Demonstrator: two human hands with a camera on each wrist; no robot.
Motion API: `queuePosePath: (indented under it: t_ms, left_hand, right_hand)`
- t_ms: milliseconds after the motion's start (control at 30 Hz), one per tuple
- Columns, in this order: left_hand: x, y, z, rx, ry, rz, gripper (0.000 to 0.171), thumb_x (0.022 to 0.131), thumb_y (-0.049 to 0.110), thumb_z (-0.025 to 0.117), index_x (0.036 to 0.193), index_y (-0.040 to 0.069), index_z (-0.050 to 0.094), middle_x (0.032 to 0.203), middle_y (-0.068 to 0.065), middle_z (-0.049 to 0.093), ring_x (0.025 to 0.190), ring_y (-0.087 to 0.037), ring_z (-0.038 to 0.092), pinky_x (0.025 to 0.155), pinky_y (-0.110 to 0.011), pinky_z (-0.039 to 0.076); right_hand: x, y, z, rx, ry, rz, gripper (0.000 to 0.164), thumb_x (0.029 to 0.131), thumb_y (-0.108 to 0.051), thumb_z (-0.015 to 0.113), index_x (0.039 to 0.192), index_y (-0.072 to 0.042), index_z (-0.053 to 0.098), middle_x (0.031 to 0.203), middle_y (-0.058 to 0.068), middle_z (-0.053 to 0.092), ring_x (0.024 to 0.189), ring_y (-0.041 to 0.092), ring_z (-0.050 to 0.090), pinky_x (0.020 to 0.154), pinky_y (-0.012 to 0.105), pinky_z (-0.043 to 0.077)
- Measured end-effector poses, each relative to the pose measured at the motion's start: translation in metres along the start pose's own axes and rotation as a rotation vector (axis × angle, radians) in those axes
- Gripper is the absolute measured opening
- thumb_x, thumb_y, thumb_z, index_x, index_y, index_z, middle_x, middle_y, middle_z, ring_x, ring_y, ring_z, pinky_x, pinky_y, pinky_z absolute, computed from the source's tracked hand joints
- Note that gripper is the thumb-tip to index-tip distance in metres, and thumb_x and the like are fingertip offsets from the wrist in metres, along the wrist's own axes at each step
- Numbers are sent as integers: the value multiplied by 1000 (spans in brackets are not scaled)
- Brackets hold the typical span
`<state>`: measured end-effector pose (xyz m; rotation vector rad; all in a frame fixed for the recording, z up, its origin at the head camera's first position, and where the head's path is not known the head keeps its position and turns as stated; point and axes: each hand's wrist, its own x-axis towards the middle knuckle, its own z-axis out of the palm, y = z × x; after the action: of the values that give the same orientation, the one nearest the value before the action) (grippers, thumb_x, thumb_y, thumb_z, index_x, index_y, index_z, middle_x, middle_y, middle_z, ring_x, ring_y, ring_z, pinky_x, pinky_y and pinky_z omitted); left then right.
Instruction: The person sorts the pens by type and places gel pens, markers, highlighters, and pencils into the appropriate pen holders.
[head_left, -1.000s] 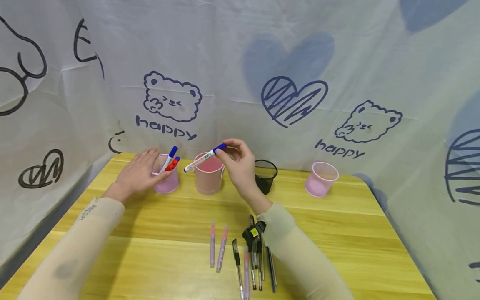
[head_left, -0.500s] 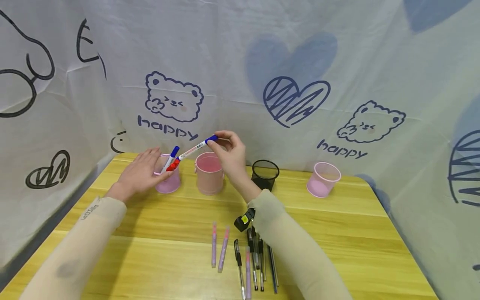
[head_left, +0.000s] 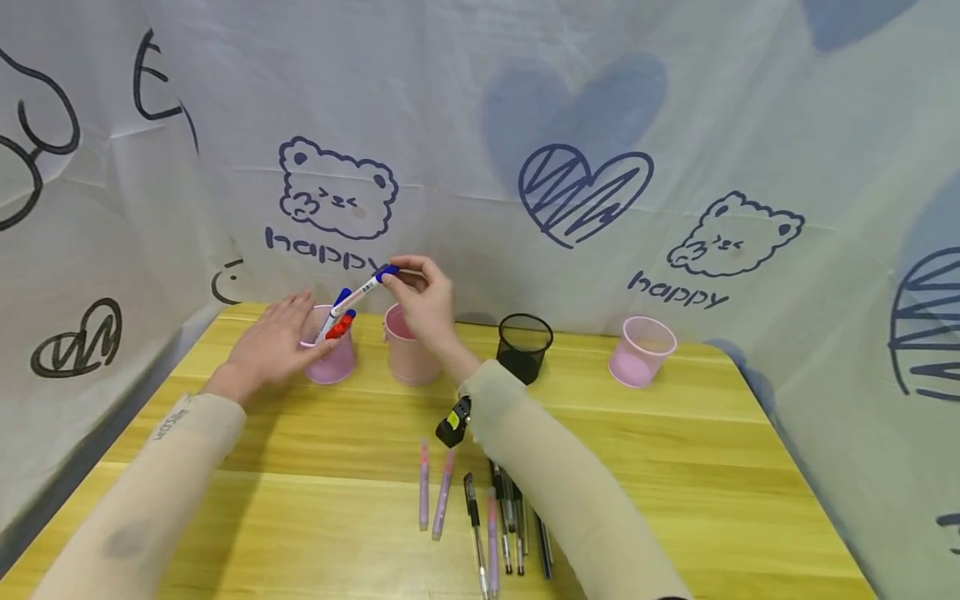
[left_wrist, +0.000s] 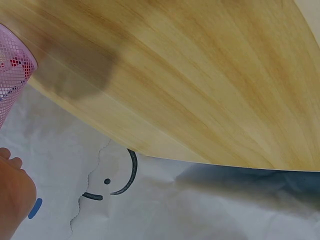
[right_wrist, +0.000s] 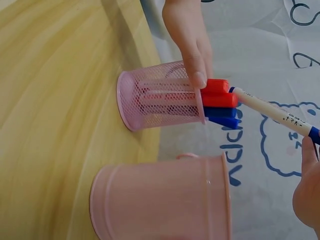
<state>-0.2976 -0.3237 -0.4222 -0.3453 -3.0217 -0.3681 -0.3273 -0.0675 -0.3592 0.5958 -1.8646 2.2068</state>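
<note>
In the head view my right hand (head_left: 423, 304) pinches a whiteboard marker (head_left: 356, 296) by its blue cap. The marker slants down to the left, its lower end at the mouth of a pink mesh pen cup (head_left: 332, 367). In the right wrist view that end is close beside the red caps (right_wrist: 220, 100) of markers standing in the cup; blue-capped ones stand with them. My left hand (head_left: 273, 342) holds the pen cup at its left side, thumb at the near rim, fingers toward the back. The left wrist view catches only the cup's edge (left_wrist: 12, 70).
A salmon-pink bucket (head_left: 412, 358), a black mesh cup (head_left: 525, 346) and another pink mesh cup (head_left: 642, 354) stand along the back edge. Pink highlighters (head_left: 442, 496) and several black pens (head_left: 474, 508) lie near the front, partly under my right forearm. A printed cloth hangs behind.
My right hand has carried the marker left, from above the bucket to the pen cup, and its lower end now points more steeply down. The left hand stays at the cup.
</note>
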Motion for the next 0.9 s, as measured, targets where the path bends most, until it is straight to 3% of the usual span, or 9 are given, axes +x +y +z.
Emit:
queuePosePath:
  t_ms: [300, 433, 533, 667, 900]
  left_hand:
    - [0, -2, 1, -11, 12, 12, 104, 100, 70, 45, 161, -10, 17, 169, -29, 15, 155, -50, 14, 127, -62, 12]
    - [1, -2, 1, -8, 5, 11, 104, 100, 70, 45, 161, -10, 17, 170, -29, 14, 156, -50, 13, 127, -62, 11]
    - [1, -3, 2, -10, 1, 7, 104, 100, 71, 45, 162, -9, 17, 170, -28, 13, 156, -49, 13, 127, -61, 10]
    - [1, -3, 2, -14, 2, -1, 105, 100, 71, 45, 162, -9, 17, 170, -28, 14, 156, -49, 13, 127, -61, 10]
    - [1, -3, 4, -11, 9, 2, 105, 100, 71, 45, 162, -9, 17, 170, -28, 13, 156, -49, 13, 127, -62, 10]
  right_hand:
    - [3, 11, 20, -54, 16, 78, 20, 96, -1, 72, 116, -3, 72, 111, 8, 74, 97, 13, 74, 84, 21, 60]
    - [1, 15, 24, -82, 24, 110, 19, 97, -3, 72, 116, -7, 73, 107, 5, 75, 92, 10, 74, 62, 18, 57]
    - [0, 18, 26, -111, 15, 109, 20, 98, -4, 71, 117, -7, 73, 107, 5, 74, 92, 9, 73, 60, 19, 57]
    - [-1, 23, 28, -163, -16, 81, 19, 98, -5, 72, 117, -5, 74, 111, 7, 74, 97, 11, 73, 81, 22, 61]
    - [-3, 31, 30, -258, -69, 60, 16, 98, -6, 71, 113, -3, 77, 112, 11, 76, 99, 15, 74, 86, 17, 58]
